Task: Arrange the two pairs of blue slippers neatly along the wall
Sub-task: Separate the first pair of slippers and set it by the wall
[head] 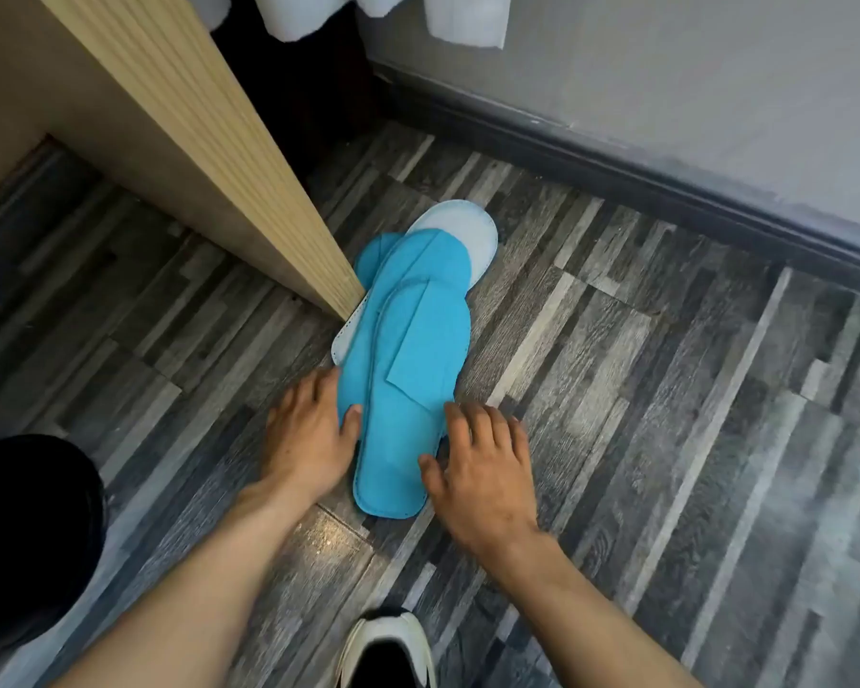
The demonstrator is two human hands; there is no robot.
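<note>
Here, splayed hands point(314, 429) flanking slippers point(408, 350)

Grey wood-plank floor point(616, 389) carries the blue slippers point(408, 369) (stacked, overlapping) beside a wooden panel point(229, 156)

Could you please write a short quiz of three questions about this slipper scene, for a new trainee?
1. True or false: the blue slippers lie in one overlapping pile on the floor.
2. Which hand touches the pile on the side of the wooden panel? A) left hand B) right hand
3. Fill in: the pale slipper sole at the far end of the pile faces ____.

Key: 1 true; 2 A; 3 up.
</note>
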